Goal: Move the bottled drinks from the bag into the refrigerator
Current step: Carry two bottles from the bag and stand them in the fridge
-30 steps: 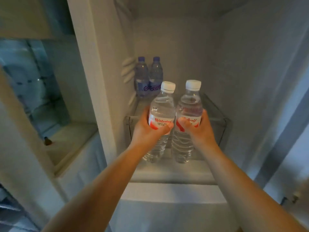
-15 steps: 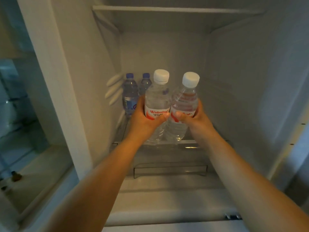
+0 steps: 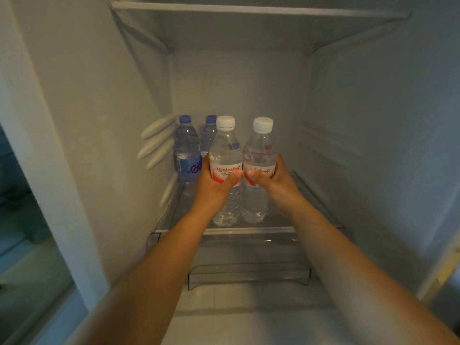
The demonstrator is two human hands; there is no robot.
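In the middle of the frame two clear plastic water bottles with white caps and red-and-white labels stand upright side by side, their sides nearly touching. The left hand [image 3: 213, 188] wraps around the label band of the left white-capped bottle [image 3: 225, 155], thumb lying across the front of the label. The right hand [image 3: 273, 181] grips the right white-capped bottle [image 3: 261, 155] the same way, thumb on the label. Both bottle bases sit low over the clear glass shelf [image 3: 249, 230] inside the white refrigerator compartment [image 3: 373, 120]; whether they rest on the glass or hang just above it cannot be told.

Just behind and to the left of the held pair, toward the centre-left of the frame, stand two clear bottles with blue caps. The nearer blue-capped bottle [image 3: 187, 150] shows a blue-and-purple label; it is just beside the left hand. The farther blue-capped bottle [image 3: 209, 133] is partly hidden behind the left white-capped bottle.

On the left inner wall, three white rounded rail ribs [image 3: 156, 140] slant beside the blue-capped bottles. An upper shelf [image 3: 249, 11] spans the top of the frame. Below the glass shelf, in the lower middle, sits a transparent drawer [image 3: 249, 272]. Both bare forearms reach in from the bottom corners of the frame and cover part of the shelf's front edge.
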